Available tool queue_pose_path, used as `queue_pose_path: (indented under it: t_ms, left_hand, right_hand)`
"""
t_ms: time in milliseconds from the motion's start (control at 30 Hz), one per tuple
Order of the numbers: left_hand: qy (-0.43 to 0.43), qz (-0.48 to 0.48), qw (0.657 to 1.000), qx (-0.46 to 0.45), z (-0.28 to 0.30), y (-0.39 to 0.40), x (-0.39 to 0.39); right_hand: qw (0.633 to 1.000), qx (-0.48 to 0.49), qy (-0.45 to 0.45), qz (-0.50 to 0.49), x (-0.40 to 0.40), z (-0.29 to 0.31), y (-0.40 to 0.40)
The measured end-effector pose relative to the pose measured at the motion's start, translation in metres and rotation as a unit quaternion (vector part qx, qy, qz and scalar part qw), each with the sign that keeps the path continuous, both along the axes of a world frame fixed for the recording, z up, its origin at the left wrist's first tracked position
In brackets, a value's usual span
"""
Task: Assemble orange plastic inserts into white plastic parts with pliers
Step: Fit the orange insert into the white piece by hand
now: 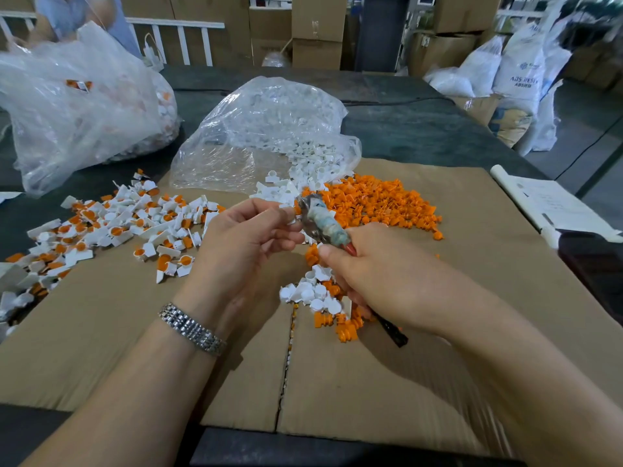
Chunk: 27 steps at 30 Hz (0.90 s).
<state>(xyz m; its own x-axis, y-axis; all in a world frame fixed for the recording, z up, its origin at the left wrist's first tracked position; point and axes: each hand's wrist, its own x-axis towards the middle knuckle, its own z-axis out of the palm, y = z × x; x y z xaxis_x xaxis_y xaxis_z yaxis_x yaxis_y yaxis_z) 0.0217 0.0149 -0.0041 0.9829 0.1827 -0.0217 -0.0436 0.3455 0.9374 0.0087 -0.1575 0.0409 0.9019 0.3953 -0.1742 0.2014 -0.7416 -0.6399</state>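
Observation:
My right hand (367, 274) grips the pliers (323, 224), whose jaws are wrapped in worn tape and point up and to the left. My left hand (246, 244) pinches a small white plastic part (292, 220) right at the pliers' jaws. A heap of loose orange inserts (381, 203) lies behind the hands on the cardboard. A small cluster of white parts (312, 293) and orange inserts (344, 326) sits under my right hand. Assembled white-and-orange pieces (128, 224) are spread out to the left.
A clear bag of white parts (269, 129) lies open behind the orange heap. A larger bag of assembled pieces (81, 106) stands at the far left. The cardboard sheet (337, 382) covers the dark table. Papers (546, 200) lie at the right edge.

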Motion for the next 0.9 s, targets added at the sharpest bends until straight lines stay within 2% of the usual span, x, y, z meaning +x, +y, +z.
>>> queue_pose_path:
  t_ms: [200, 333, 400, 533, 633, 767, 833, 900]
  left_hand:
    - [-0.007, -0.001, 1.000, -0.016, -0.001, -0.003, 0.000]
    - [-0.009, 0.007, 1.000, -0.015, 0.000, -0.002, -0.001]
    - [-0.014, 0.012, 1.000, -0.008, 0.001, 0.000, -0.003]
    - [-0.027, 0.018, 0.999, 0.044, 0.002, 0.001, -0.006]
    - [-0.025, 0.030, 0.995, 0.093, 0.001, 0.000, -0.007]
    - [-0.020, 0.045, 0.986, 0.162, -0.003, 0.000, -0.005]
    - [-0.019, 0.092, 0.962, 0.256, -0.008, 0.004, -0.001]
    - [-0.015, 0.164, 0.916, 0.365, -0.012, 0.012, 0.002]
  right_hand:
    - [0.999, -0.007, -0.035, 0.002, 0.001, -0.005, -0.002]
    - [0.998, 0.013, 0.059, 0.015, 0.006, 0.007, -0.019]
    - [0.997, 0.007, 0.079, 0.006, 0.013, 0.013, -0.032]
    - [0.997, -0.018, -0.020, -0.078, 0.040, 0.014, -0.051]
    - [0.984, -0.095, -0.096, -0.117, 0.066, -0.002, -0.054]
    - [0.957, -0.210, -0.138, -0.147, 0.091, -0.030, -0.054]
    - [0.936, -0.259, -0.180, -0.153, 0.096, -0.041, -0.055]
    - [0.932, -0.259, -0.202, -0.155, 0.099, -0.050, -0.056]
